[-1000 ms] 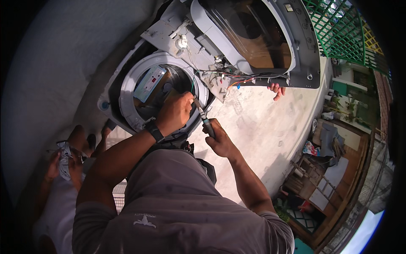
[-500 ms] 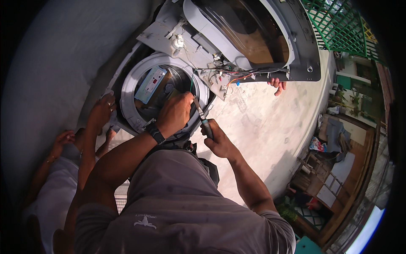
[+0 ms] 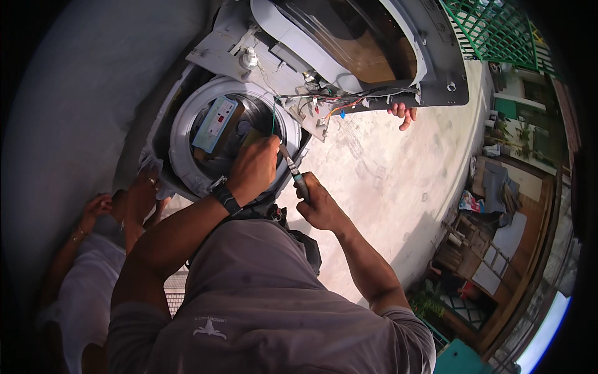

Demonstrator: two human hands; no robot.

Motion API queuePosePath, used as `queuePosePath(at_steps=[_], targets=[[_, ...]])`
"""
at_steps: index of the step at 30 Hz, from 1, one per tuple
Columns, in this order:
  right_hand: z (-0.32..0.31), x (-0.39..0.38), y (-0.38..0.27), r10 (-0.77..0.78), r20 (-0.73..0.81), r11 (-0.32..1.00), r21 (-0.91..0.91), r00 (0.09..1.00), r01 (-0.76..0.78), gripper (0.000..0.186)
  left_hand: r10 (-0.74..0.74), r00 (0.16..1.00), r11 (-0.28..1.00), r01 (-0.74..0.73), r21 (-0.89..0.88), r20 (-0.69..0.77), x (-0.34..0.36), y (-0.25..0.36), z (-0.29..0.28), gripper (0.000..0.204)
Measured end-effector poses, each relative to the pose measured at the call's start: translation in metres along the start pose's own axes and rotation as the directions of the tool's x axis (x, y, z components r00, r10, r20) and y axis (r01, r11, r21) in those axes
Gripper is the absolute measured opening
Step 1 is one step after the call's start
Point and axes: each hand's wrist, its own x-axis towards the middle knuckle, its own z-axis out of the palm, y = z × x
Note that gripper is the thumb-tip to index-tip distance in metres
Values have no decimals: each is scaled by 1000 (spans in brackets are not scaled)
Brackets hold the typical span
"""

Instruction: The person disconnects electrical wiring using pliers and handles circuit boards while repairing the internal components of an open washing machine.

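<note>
My left hand is closed on the thin green wire above the drum opening of a partly dismantled washing machine. My right hand grips teal-handled pliers, their jaws beside my left fingertips. The raised top assembly has exposed dark, red and orange wires, white connectors and a tinted lid. A rectangular light-blue panel with a red patch lies inside the drum.
Another person's fingers support the top's right edge. At left, a co-worker has hands by the machine's corner, one on crumpled translucent material. Green lattice, wooden boards and assorted items line the right side.
The co-worker's hand with the crumpled material rose to the machine's left corner, then lowered slightly. The top assembly appears slightly higher and leftward. My hands hold the same wire and pliers.
</note>
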Motion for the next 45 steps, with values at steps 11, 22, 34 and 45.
queuePosePath(at_steps=[11, 22, 34, 45], targets=[[8, 1, 7, -105, -149, 991, -97, 983, 91, 37, -34, 999, 999, 34, 7, -15, 6, 2, 4, 1], [8, -9, -5, 205, 52, 880, 427, 977, -208, 47, 39, 995, 999, -40, -2, -96, 8, 8, -2, 9], [-5, 4, -31, 273, -26, 953, 142, 962, -267, 39, 17, 1000, 992, -17, 122, 1, 11, 15, -2, 9], [-1, 6, -21, 244, -15, 965, 106, 970, -241, 34, 31, 1000, 991, -31, 133, -2, 9, 8, 1, 9]])
